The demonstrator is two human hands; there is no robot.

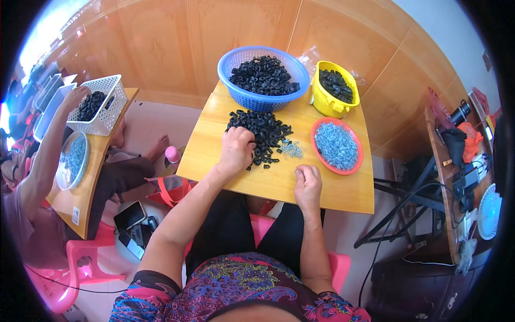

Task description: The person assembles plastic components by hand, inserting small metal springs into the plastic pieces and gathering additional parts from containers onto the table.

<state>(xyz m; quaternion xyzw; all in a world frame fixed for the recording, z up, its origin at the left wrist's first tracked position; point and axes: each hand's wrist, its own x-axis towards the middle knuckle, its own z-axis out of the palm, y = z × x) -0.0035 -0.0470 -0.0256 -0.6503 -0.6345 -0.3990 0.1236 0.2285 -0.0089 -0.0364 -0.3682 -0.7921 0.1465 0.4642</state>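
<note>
A loose pile of small black plastic parts (264,131) lies in the middle of the wooden table (206,155). At its left edge, my left hand (237,150) reaches in with fingers curled down; whatever is between the fingertips is hidden. My right hand (308,187) is closed above the table's front edge, and what it holds, if anything, does not show. Between the pile and an orange-red plate (360,155) lies a small scatter of silvery-blue screws (291,148). More screws (336,144) fill that plate.
Behind the pile stand a blue basket (244,101) and a yellow bucket (323,103), both holding black parts. On the left, a co-worker's hand (79,95) is at a white basket (113,104) on another table. A cluttered wooden stand (442,177) is on the right.
</note>
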